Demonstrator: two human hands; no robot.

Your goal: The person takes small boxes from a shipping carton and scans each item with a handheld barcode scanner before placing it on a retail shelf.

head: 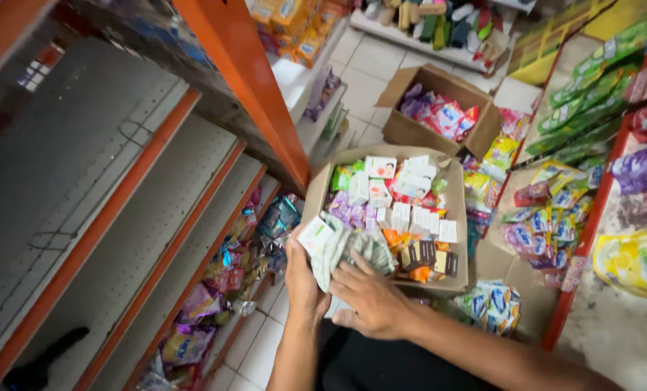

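Bare grey shelves [121,217] with orange edges are seen at left, packets [193,318] heaped on the lowest. The left hand [303,279] is closed on a pale green box [315,236]. Grey-green packs [352,250] at the near edge of an open carton [316,190] are gripped by the right hand [370,300]. A second carton [410,130] stands beyond.

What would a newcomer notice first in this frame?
First, the open cardboard box on the floor at centre, packed with small white and coloured packets. At its near edge the left hand and right hand both press on a grey-green cloth. To the left, bare white shelves with orange edges rise steeply.
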